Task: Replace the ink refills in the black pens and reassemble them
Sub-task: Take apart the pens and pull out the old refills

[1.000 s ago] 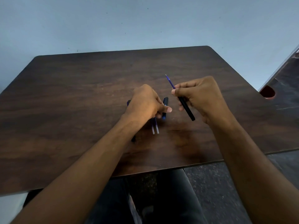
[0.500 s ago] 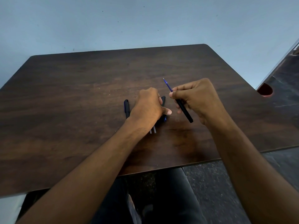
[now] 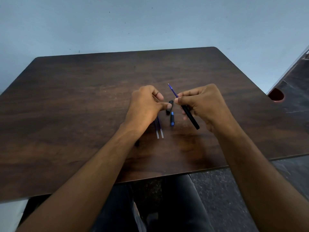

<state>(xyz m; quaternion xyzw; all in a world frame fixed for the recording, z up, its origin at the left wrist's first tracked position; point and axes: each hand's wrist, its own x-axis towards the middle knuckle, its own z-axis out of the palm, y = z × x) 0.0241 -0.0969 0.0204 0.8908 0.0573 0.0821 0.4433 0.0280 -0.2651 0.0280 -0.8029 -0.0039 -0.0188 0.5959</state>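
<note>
My right hand (image 3: 203, 104) grips a black pen barrel (image 3: 190, 117) that slants toward me, with a blue ink refill (image 3: 173, 91) sticking out of its far end. My left hand (image 3: 145, 108) pinches a short black pen piece (image 3: 169, 107) between thumb and fingers, just left of the barrel and lifted off the table. A blue-ended pen part (image 3: 172, 120) lies on the dark wooden table (image 3: 66, 114) below it. Two loose refills (image 3: 159, 133) with clear ends lie side by side, partly under my left hand.
A dark object (image 3: 137, 144) peeks out from under my left forearm. The table's near edge runs just in front of my lap. A reddish-brown rounded object (image 3: 276, 96) sits off the table at the right, by a dark floor.
My left hand has risen from the table with the short black piece pinched in it and moved toward the barrel. My right hand stays about where it was with barrel and refill.
</note>
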